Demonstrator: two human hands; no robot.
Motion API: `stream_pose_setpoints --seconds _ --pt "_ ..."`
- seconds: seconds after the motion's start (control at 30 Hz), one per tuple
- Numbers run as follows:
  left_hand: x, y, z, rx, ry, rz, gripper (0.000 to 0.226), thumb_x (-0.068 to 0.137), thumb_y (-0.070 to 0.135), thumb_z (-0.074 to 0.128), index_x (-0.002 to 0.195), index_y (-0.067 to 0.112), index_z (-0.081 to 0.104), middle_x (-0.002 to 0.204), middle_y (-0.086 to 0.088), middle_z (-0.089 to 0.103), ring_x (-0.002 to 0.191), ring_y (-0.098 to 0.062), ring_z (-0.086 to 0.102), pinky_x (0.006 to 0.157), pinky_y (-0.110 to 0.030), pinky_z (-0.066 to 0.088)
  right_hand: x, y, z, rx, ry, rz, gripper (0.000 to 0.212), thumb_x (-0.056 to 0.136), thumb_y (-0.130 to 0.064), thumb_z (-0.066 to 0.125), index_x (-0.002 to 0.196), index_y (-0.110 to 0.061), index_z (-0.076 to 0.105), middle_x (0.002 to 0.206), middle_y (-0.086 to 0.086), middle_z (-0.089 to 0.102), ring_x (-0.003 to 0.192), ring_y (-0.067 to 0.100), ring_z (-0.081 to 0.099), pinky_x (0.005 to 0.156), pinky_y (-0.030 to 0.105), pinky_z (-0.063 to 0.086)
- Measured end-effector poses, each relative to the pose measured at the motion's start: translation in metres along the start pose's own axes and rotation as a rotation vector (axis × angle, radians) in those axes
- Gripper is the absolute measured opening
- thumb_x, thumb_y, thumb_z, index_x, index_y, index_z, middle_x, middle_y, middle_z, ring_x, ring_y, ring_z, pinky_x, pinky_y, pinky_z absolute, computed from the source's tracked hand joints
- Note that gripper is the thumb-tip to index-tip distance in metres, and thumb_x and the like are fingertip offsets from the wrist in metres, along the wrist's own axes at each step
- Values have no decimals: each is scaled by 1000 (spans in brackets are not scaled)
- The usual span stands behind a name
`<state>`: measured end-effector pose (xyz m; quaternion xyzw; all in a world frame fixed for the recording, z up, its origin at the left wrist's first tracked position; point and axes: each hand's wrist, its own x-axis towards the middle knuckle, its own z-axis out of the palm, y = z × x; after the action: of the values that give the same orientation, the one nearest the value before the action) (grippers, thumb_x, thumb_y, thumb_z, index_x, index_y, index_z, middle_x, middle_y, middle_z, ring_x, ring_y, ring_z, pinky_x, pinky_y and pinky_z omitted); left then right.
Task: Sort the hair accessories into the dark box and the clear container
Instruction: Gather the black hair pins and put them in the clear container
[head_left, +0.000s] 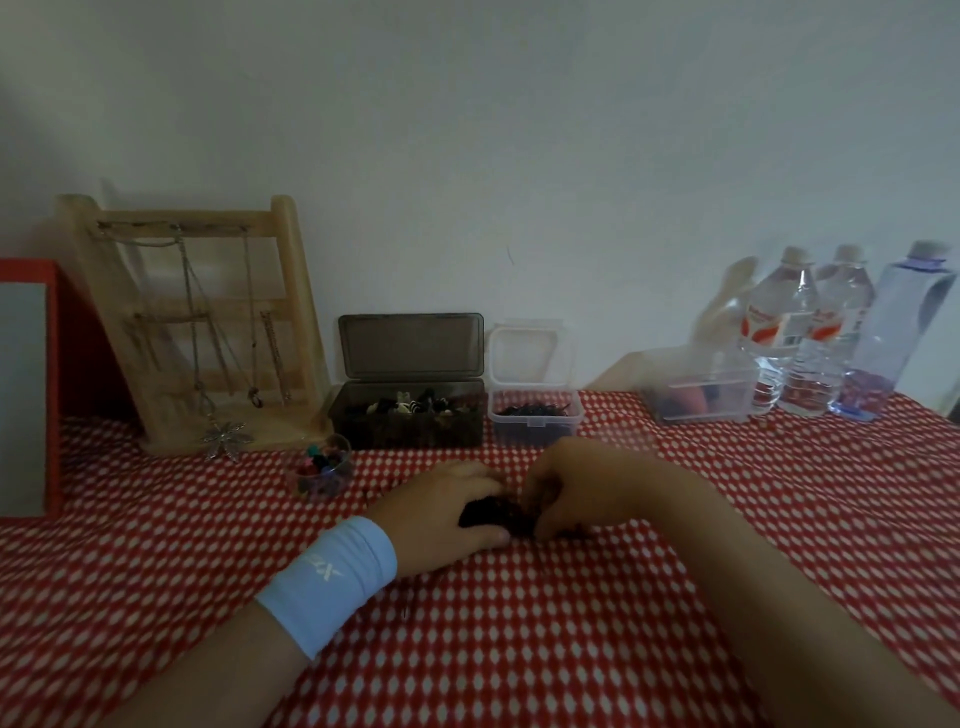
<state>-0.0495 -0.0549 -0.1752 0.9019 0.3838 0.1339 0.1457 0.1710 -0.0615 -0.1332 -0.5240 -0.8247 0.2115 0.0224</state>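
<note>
Left grip (447, 512) and right grip (566, 493) are both curling around dark accessories (493, 514) at desk (519, 623) centre. Dark box (408, 421) is sitting open at 12 o'clock, clear container (535, 421) just beside it at 1 o'clock.

- Red cloth with a white diamond print (519, 649), covering the table.
- Pale wooden ladder-shaped rack (283, 291), rear left, tilted back towards the wall.
- Metal chain necklaces (193, 322), hanging from the rack's rungs.
- Red-edged upright panel (52, 389), far left.
- Three clear plastic water bottles (831, 332), upright, rear right.
- Plain white wall (467, 130), behind.
</note>
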Motion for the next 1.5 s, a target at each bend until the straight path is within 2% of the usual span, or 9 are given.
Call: stream_pose_setpoints --seconds 0.33,0.43,0.53,0.63,0.9,1.0,1.17,1.33,1.5 --pt "-8 -15 3 -84 104 -6 28 94 44 57 116 35 70 139 17 48 127 1 41 112 -27 32 -5 1 2 -58 264 -33 11 85 -31 68 93 -38 68 89 -27 61 79 -7 57 68 9 40" --pt "-10 -13 0 -116 167 -9 33 88 48 62 118 35 66 129 19 54 118 3 47 106 -32 41 -6 -6 5 27 224 -18 42 76 -50 63 118 -47 55 119 -20 56 100 -5 51 83 14 40" --pt "-13 -15 -10 -83 75 -113 81 70 73 63 139 42 36 140 20 42 127 0 39 110 -31 36 -3 -11 13 -51 57 -23 77 71 -65 70 141 -46 42 135 -15 44 119 7 45 101 27 39" --pt "-18 -26 -20 154 -151 -240 114 61 87 58 153 35 13 158 12 18 143 -12 21 118 -34 22 2 -10 17 -49 86 -49 52 83 -46 75 132 -37 59 120 -20 54 103 -2 53 95 21 46" --pt "-14 -16 -7 5 67 -147 64 86 54 64 141 27 47 131 12 45 123 -4 37 106 -20 28 9 -2 20 12 236 -45 21 86 -34 74 107 -35 72 97 -23 65 86 -5 61 73 6 45" --pt "-18 -16 -15 -53 -6 -156 71 86 55 63 147 29 38 141 13 39 132 -6 33 116 -29 26 7 -3 21 -34 246 -7 41 79 -37 75 111 -41 49 100 -22 56 89 1 57 70 8 41" --pt "-36 -16 -58 -13 -243 -331 104 72 75 62 153 42 6 158 12 14 146 -17 11 119 -42 19 8 -17 26 -151 138 -63 92 72 -44 73 148 -34 21 148 -4 32 135 16 32 113 37 32" --pt "-59 -15 -55 280 -422 -559 132 58 90 58 155 28 -6 162 -2 -14 149 -27 -8 121 -45 10 23 -38 23 -245 -24 -127 109 75 -26 76 157 -35 5 163 -3 18 148 21 20 114 32 18" --pt "-55 -16 -40 4 -120 -318 82 75 56 74 143 35 35 145 8 39 131 -10 39 109 -27 37 42 -60 10 -280 -112 -207 88 75 -16 78 148 -37 32 143 -1 45 129 21 46 107 38 42"
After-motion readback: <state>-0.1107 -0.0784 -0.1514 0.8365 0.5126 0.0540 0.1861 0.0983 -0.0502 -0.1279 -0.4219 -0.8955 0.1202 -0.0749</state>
